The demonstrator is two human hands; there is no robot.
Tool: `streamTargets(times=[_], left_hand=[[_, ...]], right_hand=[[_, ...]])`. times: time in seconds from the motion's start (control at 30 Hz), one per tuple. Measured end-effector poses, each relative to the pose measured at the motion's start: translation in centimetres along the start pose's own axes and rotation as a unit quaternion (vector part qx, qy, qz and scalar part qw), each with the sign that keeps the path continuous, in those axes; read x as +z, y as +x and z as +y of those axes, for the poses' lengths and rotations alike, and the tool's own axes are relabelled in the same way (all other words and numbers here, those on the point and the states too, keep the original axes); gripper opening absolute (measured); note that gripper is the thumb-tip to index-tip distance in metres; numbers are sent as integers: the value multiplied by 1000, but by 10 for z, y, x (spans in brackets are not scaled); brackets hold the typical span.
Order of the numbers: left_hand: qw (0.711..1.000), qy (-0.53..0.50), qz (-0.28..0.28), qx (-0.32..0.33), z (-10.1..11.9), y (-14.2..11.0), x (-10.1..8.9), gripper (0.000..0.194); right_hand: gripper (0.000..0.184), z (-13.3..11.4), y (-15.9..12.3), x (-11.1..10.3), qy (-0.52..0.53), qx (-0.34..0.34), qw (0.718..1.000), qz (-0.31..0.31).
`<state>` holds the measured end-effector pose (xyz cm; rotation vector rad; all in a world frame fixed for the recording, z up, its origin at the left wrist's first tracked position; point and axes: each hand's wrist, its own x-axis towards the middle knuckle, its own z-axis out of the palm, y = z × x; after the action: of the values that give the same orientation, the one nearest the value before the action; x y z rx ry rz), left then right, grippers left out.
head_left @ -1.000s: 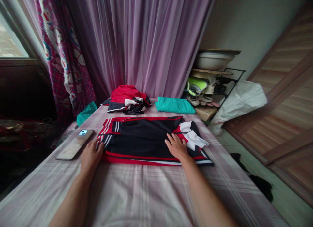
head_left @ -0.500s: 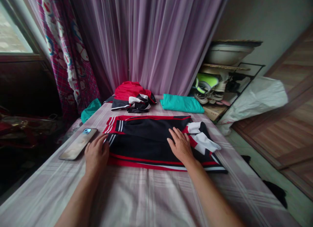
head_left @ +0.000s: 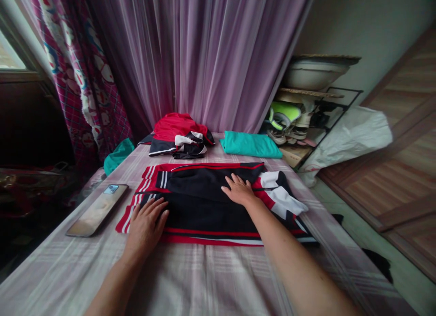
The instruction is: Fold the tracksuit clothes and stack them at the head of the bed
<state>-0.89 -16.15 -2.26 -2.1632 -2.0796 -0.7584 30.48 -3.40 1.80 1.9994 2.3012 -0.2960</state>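
The left grip [head_left: 146,223] is spread wide and holds nothing, palm down at the 8 o'clock end of a black-and-red garment [head_left: 200,211], the fingers pointing toward 1 o'clock with small gaps between them. The right grip [head_left: 241,191] is likewise wide and unfilled, laid palm down slightly toward 2 o'clock of the garment's middle, fingertips aimed toward 11. The left forearm [head_left: 117,275] slants in from 7 o'clock, the right forearm [head_left: 293,257] from 5, reaching farther over the fabric. The garment lies flat on a plaid sheet [head_left: 204,279], its white-striped red edges at 9 o'clock and white patches at 3. Beyond those edges, at 9, a phone [head_left: 98,211] lies apart. A crumpled red-and-black pile [head_left: 180,130] sits at 11, a folded teal cloth [head_left: 252,145] at 1, and a purple curtain [head_left: 211,57] hangs at 12.
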Motion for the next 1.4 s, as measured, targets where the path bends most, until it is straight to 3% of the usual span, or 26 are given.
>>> streamTargets(times=[0.07, 0.17, 0.23, 0.33, 0.47, 0.53, 0.6, 0.67, 0.7, 0.8, 0.9, 1.07, 1.13, 1.2, 1.3, 1.4], left_hand=[[1000, -1, 7, 6, 0, 0, 0, 38], [1000, -3, 17, 13, 1, -1, 0, 38], [1000, -2, 17, 13, 3, -1, 0, 37], [1000, 0, 8, 9, 6, 0, -2, 37], [1000, 7, -4, 0, 10, 0, -4, 35], [1000, 7, -4, -1, 10, 1, -4, 35], [1000, 5, -4, -1, 10, 1, -4, 34], [1000, 6, -5, -1, 11, 0, -4, 34], [1000, 7, -6, -1, 11, 0, -4, 34], [1000, 5, -7, 1, 14, 0, -4, 35], [1000, -12, 8, 2, 12, 0, -8, 35], [994, -14, 79, -72, -12, 4, -21, 39], [987, 21, 89, -131, -22, 4, -25, 41], [981, 47, 55, -179, -28, 5, -27, 42], [977, 61, -7, -202, -27, 6, -30, 39], [973, 90, -28, -213, -20, 12, -37, 37]], right_hand=[[61, 0, 6, -12, 6, 0, 1000, 5], [58, 4, 18, -22, 14, 21, 990, 137], [59, 12, 27, -17, 23, 71, 977, 199], [63, 29, 39, 0, 57, 145, 980, 126], [67, 41, 49, 6, 75, 164, 981, 66], [67, 37, 50, 1, 79, 169, 979, 78], [66, 27, 49, -2, 73, 156, 975, 138], [64, 13, 44, 0, 55, 113, 972, 201], [63, 6, 41, 3, 44, 86, 974, 204], [61, -9, 31, 11, 18, 35, 993, 110], [60, -17, 24, 8, 8, 39, 998, 46], [60, -25, 1, -3, 6, 3, 993, 116], [57, -24, -14, 0, 3, -29, 990, 139], [54, -17, -27, 6, 3, -36, 989, 144], [50, 0, -38, 19, 14, -13, 989, 144], [45, 18, -38, 30, 39, 2, 989, 144]])
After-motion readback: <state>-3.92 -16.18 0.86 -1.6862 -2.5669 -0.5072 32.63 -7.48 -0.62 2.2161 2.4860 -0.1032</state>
